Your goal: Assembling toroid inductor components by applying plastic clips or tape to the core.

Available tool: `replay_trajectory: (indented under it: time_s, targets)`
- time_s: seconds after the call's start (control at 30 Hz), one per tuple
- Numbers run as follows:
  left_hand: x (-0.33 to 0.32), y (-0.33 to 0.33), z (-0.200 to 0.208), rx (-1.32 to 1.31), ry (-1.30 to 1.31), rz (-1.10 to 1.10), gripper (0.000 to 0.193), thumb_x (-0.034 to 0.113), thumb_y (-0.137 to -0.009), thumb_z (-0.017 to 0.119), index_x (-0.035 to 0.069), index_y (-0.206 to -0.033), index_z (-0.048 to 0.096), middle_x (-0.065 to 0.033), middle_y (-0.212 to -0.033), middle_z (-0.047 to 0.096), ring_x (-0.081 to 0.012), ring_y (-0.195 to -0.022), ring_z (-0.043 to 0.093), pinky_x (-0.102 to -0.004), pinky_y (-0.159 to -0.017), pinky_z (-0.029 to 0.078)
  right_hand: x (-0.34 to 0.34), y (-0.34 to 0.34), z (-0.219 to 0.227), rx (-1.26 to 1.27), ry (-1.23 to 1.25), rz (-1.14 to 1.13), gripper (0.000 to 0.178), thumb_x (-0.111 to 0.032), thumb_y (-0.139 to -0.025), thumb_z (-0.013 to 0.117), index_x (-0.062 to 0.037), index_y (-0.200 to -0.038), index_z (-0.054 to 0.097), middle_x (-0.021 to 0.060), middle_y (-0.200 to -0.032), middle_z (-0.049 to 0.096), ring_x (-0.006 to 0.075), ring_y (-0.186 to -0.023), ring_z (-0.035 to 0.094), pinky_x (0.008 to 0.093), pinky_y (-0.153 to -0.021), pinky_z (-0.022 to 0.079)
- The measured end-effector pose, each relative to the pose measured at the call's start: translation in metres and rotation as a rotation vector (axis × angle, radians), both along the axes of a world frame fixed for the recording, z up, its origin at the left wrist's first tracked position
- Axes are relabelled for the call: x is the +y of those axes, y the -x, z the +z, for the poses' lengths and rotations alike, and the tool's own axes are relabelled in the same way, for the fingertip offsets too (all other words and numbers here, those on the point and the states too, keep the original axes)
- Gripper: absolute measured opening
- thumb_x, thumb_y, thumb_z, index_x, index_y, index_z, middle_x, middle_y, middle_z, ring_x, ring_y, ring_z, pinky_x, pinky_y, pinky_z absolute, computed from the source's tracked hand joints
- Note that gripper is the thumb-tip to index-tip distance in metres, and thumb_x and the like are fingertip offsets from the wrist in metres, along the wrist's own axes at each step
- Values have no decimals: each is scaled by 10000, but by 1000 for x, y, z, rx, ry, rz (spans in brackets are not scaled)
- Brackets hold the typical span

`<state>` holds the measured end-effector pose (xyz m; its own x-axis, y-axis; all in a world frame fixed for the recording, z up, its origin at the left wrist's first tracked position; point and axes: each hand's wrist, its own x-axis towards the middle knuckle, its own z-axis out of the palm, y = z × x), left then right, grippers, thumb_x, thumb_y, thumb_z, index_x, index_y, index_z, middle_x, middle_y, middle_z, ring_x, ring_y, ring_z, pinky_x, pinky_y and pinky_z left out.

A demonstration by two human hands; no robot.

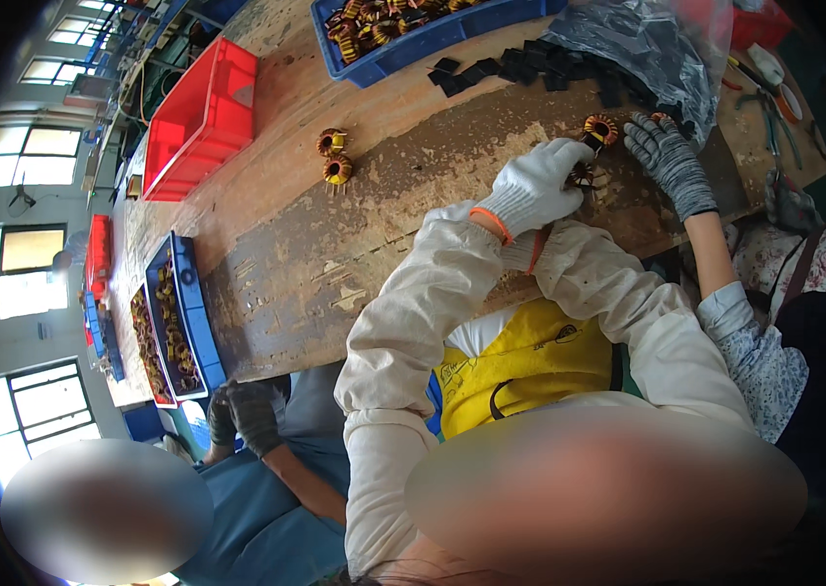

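My left hand, in a white glove with an orange band at the wrist, reaches right across the table. Its fingers curl over a dark wire-wound ring coil, partly covered by the hand. A copper-coloured ring coil lies just beyond the fingertips. Crossing beneath my left forearm is my right arm; of my right hand only a white-gloved part shows past the left sleeve, its fingers hidden. Beside the coils rests a co-worker's grey-gloved hand. Two yellow-and-copper coils sit farther left on the table.
A blue tray of coils stands at the far side, near black square pieces and a clear plastic bag. A red bin and blue tray are left. Pliers lie right. Another co-worker's gloved hands are lower left.
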<state>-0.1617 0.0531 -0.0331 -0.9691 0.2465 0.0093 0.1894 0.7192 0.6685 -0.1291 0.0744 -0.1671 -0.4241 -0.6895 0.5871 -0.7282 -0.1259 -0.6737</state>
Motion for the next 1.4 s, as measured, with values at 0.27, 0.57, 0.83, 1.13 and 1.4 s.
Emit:
replay_trajectory:
  time_s: [0.27,0.57,0.83,1.13,1.4]
  targets:
    - [-33,-1,7,105,78,-31,466,276,-837,622,168,-1286,559,-91,-1267,583,-269,-1196,570,-384,-978,484,6,4,-1,167,4,-9,265,-316,-856,623,-102,-999,685,123,-916,683,287,-943,659,424,-836,508]
    - [-88,73,-14,384,409,332,451,286,-873,563,126,-1293,529,-150,-1277,540,-382,-1216,498,-484,-958,475,3,7,52,43,-461,62,391,-434,-816,647,-97,-1015,653,131,-920,701,336,-878,686,430,-789,549]
    - [-89,95,-36,401,590,206,395,241,-893,567,122,-1270,559,-155,-1253,550,-371,-1151,547,-480,-948,477,1,1,32,8,-285,-18,415,-429,-872,610,-135,-1166,606,119,-1118,665,294,-1067,640,398,-920,510]
    - [-99,58,-13,225,693,208,326,186,-862,625,108,-1179,625,-124,-1106,658,-313,-1132,588,-440,-960,482,-4,8,37,126,-406,93,310,-385,-899,571,-145,-1080,647,85,-975,699,279,-914,679,402,-814,539]
    - [-111,10,12,300,41,644,357,167,-880,648,85,-1225,609,-95,-1106,681,-228,-1022,667,-340,-897,519,11,8,93,-271,-348,107,248,-264,-877,619,-62,-1012,666,144,-967,700,324,-941,667,416,-803,527]
